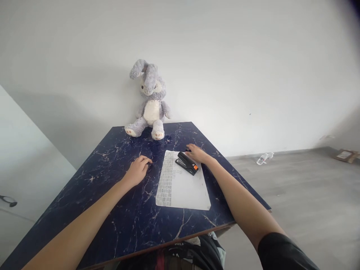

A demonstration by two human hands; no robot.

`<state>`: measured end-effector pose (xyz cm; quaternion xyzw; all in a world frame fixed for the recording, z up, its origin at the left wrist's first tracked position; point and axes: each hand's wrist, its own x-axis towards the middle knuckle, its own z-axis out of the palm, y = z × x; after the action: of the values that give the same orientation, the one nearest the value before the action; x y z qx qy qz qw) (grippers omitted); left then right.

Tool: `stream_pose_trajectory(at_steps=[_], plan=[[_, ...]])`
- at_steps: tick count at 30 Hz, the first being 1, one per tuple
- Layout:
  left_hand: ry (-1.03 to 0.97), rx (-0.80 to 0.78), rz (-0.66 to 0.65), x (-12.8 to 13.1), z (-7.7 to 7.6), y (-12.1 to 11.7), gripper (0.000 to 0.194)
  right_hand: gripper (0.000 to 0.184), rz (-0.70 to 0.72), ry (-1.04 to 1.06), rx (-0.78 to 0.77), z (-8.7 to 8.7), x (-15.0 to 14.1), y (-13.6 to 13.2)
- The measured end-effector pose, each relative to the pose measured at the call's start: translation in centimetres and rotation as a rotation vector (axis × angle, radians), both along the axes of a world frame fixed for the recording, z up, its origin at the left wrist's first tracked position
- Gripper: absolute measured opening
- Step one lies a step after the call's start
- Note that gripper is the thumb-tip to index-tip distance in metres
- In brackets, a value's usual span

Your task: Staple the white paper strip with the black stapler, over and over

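Observation:
A white sheet of paper [188,193] lies on the dark blue marbled table [118,217], its left side covered with rows of grey markings. On its upper part rests a black stapler [186,163] with an orange patch at one end. My left hand [140,167] lies on the tabletop to the left of the paper, empty, its fingers loosely bent and pointing right. Just beyond the stapler, by the paper's top right corner, my right hand [196,153] is down with its fingers apart. Whether it touches the stapler or the paper's edge I cannot tell.
A grey plush rabbit [152,111] sits at the table's far end against the wall. Clear plastic bottles [264,158] and a brown cardboard box [344,155] lie on the grey floor to the right. A door handle [9,201] shows at the left.

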<state>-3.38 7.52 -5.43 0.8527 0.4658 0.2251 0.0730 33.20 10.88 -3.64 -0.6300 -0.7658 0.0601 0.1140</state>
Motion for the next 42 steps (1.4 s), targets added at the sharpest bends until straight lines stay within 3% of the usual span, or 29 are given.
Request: stream_pose_trajectory(at_steps=[4, 8, 11, 16, 19, 22, 26, 29, 32, 36, 39, 42], plan=[[-0.1, 0.091, 0.06, -0.4, 0.8, 0.3, 0.03, 0.059, 0.088, -0.163, -0.11, -2.3, -2.6, 1.1], [-0.288, 0.225, 0.201, -2.6, 2.0, 1.6, 0.028, 0.061, 0.131, -0.181, -0.123, -2.7, -7.2, 2.5], [-0.457, 0.299, 0.366, -5.0, 2.5, 2.6, 0.028, 0.064, 0.175, -0.176, -0.133, -2.7, -12.1, 3.7], [-0.585, 0.351, 0.7, -7.6, 3.7, 2.4, 0.029, 0.062, 0.39, -0.061, -0.121, -2.7, -22.9, 4.4], [-0.58, 0.426, 0.75, -8.2, 4.7, 1.6, 0.03, 0.056, 0.548, 0.004, -0.111, -2.5, -29.0, 4.2], [-0.583, 0.488, 0.764, -8.3, 5.5, 1.1, 0.031, 0.05, 0.679, 0.045, -0.084, -1.7, -32.1, 3.7], [-0.612, 0.495, 0.744, -7.8, 5.9, 0.8, 0.031, 0.045, 0.652, 0.401, -0.034, 0.0, -30.6, 2.1], [-0.637, 0.524, 0.713, -7.4, 5.9, 0.8, 0.031, 0.06, 0.681, 0.66, -0.192, 1.1, -27.5, -0.4], [-0.643, 0.562, 0.673, -7.0, 5.9, 0.7, 0.03, 0.043, 0.818, 0.536, -0.288, 1.2, -25.1, -3.0], [-0.641, 0.561, 0.547, -6.5, 6.0, 0.4, 0.027, 0.039, 0.747, 0.395, -0.157, 0.4, -23.5, -4.8], [-0.612, 0.454, 0.383, -5.8, 6.0, 0.2, 0.024, 0.029, 0.698, 0.388, -0.124, 0.1, -21.6, -5.1], [-0.477, 0.262, 0.155, -4.5, 5.1, 0.2, 0.024, 0.023, 0.619, 0.396, -0.074, -0.1, -18.1, -5.6]])
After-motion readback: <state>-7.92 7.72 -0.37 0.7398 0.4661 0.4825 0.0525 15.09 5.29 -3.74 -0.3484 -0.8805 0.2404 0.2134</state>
